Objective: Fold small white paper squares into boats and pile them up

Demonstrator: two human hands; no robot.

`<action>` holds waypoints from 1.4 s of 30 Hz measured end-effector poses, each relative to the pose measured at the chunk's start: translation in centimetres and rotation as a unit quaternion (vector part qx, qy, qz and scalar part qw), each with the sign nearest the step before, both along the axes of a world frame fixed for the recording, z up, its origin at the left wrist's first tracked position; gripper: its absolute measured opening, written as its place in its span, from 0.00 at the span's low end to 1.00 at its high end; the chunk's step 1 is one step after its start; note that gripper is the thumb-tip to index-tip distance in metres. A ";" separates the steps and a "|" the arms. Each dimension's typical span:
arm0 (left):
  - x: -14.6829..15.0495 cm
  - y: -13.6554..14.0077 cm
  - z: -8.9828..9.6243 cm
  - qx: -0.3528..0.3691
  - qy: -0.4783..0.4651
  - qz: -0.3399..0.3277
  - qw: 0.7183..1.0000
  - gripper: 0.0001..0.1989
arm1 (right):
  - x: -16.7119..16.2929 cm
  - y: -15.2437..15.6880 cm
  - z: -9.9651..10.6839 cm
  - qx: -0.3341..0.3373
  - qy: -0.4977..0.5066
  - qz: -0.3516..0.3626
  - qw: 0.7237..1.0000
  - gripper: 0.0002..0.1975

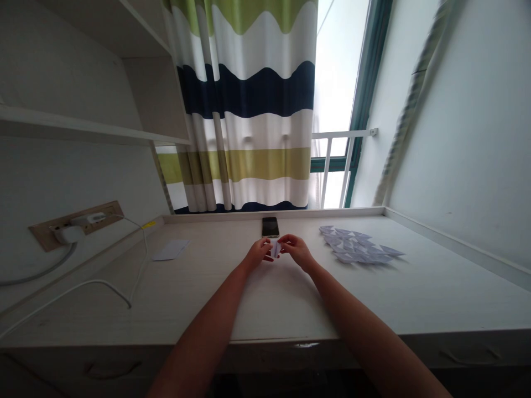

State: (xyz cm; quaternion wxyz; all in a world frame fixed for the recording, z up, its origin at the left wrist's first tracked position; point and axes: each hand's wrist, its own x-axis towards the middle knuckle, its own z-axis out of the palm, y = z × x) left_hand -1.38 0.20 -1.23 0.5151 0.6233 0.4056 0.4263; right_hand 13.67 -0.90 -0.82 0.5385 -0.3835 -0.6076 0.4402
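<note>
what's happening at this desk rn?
A person's left hand and right hand hold a small piece of white paper between them, fingers at its edges, over a white desk. A phone lies just beyond the hands. Off to the right is a spread of pointed, folded paper pieces; to the left lies some flat white paper, near a white cable. The exact folds in the held piece are too small to make out.
</note>
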 end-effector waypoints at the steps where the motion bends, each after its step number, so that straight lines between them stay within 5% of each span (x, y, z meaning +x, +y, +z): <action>1: 0.0 0.1 -0.1 0.001 0.007 0.017 1.000 0.07 | 0.0 0.1 -0.1 0.008 -0.019 -0.008 1.000 0.03; 6: 0.0 0.2 -0.5 0.062 0.090 0.051 0.993 0.11 | -0.2 0.4 -0.7 0.057 -0.106 -0.010 0.993 0.06; 11: 0.0 0.1 -0.1 0.098 0.070 0.060 0.991 0.09 | -0.1 0.5 -1.0 0.087 -0.139 -0.050 0.985 0.07; 21: 0.1 0.2 0.0 0.049 0.038 0.085 0.994 0.09 | -0.1 0.2 -0.5 0.001 -0.032 -0.044 0.999 0.10; 28: 0.2 -0.5 0.6 0.067 0.041 0.111 0.991 0.07 | 0.0 0.7 -1.0 -0.016 -0.047 -0.068 0.996 0.11; 35: 0.1 -0.5 0.6 0.072 0.074 0.147 0.984 0.11 | -0.2 0.1 -0.7 0.078 -0.129 -0.083 0.985 0.04; 42: 0.3 -0.5 0.6 0.012 0.006 0.167 0.986 0.09 | -0.6 -1.1 -0.1 0.251 -0.290 -0.116 0.916 0.06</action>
